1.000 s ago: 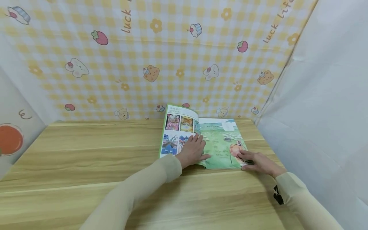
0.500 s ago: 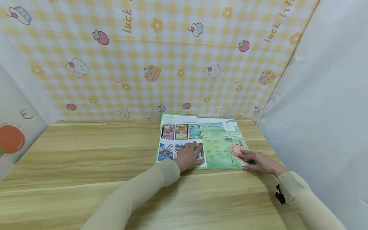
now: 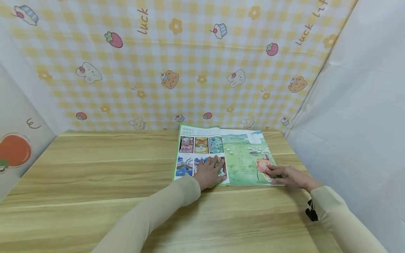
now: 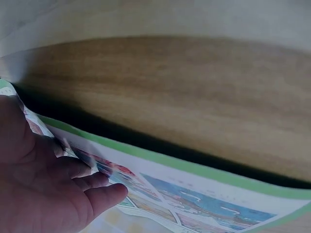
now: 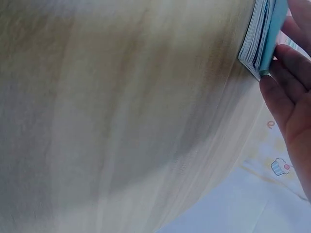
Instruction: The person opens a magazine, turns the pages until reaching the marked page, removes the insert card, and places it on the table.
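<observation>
On the tabletop (image 3: pixel 110 168), the book (image 3: pixel 228 151) has been flattened at its left page (image 3: pixel 197 155) by the spread left hand (image 3: pixel 209 173), its right corner (image 5: pixel 267 57) touched by the relaxed right hand (image 3: pixel 290 177), so page-turning seems finished.

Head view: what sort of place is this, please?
Probably a screened desk corner: a wood-grain table bearing an open book, a yellow-checked backdrop behind, and a white sheet at right.

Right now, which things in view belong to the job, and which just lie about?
In the job:
open illustrated book
left hand, on its left page
right hand, at its lower right corner

Just there:
wood-grain table
yellow-checked printed cloth
black object by right cuff, unidentifiable
</observation>
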{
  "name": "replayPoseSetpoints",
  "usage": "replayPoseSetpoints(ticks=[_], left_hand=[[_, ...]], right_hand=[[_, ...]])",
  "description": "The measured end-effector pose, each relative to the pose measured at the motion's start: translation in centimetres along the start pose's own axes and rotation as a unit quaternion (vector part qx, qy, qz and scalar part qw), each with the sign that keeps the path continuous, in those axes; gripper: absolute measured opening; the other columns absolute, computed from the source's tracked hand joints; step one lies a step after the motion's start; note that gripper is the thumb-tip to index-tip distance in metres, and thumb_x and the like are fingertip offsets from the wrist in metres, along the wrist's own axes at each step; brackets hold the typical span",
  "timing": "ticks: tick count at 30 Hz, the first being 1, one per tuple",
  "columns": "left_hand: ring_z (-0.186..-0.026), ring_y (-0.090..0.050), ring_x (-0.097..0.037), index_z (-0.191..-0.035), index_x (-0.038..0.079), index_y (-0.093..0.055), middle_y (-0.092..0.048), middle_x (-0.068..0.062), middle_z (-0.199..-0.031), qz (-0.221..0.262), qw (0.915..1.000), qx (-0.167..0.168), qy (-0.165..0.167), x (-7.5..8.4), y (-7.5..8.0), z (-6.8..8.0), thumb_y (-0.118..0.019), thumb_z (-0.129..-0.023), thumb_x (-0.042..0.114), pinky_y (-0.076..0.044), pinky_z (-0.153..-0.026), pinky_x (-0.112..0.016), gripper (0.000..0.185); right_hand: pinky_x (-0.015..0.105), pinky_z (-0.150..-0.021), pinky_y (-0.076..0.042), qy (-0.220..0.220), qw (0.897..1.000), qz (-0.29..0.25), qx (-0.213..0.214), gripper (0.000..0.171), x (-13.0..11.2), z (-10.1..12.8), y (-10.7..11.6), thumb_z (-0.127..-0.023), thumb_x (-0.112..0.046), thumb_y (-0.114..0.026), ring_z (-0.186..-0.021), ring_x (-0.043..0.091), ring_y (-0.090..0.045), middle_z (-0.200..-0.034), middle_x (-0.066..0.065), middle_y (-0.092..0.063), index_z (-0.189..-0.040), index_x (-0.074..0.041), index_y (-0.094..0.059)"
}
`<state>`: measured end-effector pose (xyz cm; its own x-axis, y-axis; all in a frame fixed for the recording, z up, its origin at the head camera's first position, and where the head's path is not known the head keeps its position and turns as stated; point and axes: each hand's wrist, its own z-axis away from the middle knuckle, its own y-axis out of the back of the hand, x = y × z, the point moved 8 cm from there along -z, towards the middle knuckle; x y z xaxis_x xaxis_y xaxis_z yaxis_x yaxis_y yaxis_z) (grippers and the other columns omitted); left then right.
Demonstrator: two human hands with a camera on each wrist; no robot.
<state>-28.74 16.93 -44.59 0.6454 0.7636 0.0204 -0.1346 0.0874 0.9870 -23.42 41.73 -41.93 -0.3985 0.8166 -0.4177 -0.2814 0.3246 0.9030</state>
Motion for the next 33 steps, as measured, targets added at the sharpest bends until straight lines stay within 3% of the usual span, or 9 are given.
replayPoseSetpoints(ticks=[9,22,28,33], left_hand=[[-0.143,-0.019,-0.029,-0.152,0.023,-0.014,-0.013,-0.006,-0.158,0.005,0.9999,-0.01,0.003,0.0,-0.2,-0.1,-0.031,-0.096,0.058,-0.031,-0.108,-0.051,0.069],[-0.143,-0.019,-0.029,-0.152,0.022,-0.015,-0.014,-0.006,-0.158,0.008,0.9998,-0.014,0.007,0.0,0.0,0.0,-0.034,-0.095,0.058,-0.033,-0.107,-0.05,0.069],[-0.143,-0.02,-0.029,-0.152,0.022,-0.016,-0.016,-0.007,-0.158,0.005,0.9999,-0.006,0.007,0.0,0.1,0.1,-0.034,-0.095,0.057,-0.034,-0.107,-0.05,0.069],[-0.143,-0.02,-0.029,-0.152,0.022,-0.015,-0.015,-0.006,-0.158,0.005,0.9999,-0.01,0.008,0.1,0.1,0.0,-0.034,-0.095,0.058,-0.034,-0.107,-0.05,0.069]], right_hand=[[0.043,-0.082,-0.053,0.027,0.995,0.079,0.052,0.022,-0.7,0.4,0.5,-0.091,-0.011,-0.06,-0.104,0.035,-0.063,-0.117,0.018,-0.064,-0.11,-0.01,-0.07],[0.033,-0.068,-0.054,0.037,0.984,0.124,0.122,0.015,-1.7,1.0,1.0,-0.08,0.003,-0.067,-0.081,0.02,-0.068,-0.087,0.003,-0.072,-0.089,-0.007,-0.072],[0.03,-0.066,-0.054,0.045,0.975,0.154,0.153,0.014,-1.8,1.2,1.0,-0.078,0.002,-0.069,-0.077,0.014,-0.066,-0.082,-0.001,-0.07,-0.084,-0.01,-0.07],[0.033,-0.068,-0.054,0.056,0.966,0.185,0.171,0.015,-2.0,1.7,0.8,-0.078,0.003,-0.069,-0.079,0.018,-0.066,-0.085,0.001,-0.07,-0.087,-0.008,-0.07]])
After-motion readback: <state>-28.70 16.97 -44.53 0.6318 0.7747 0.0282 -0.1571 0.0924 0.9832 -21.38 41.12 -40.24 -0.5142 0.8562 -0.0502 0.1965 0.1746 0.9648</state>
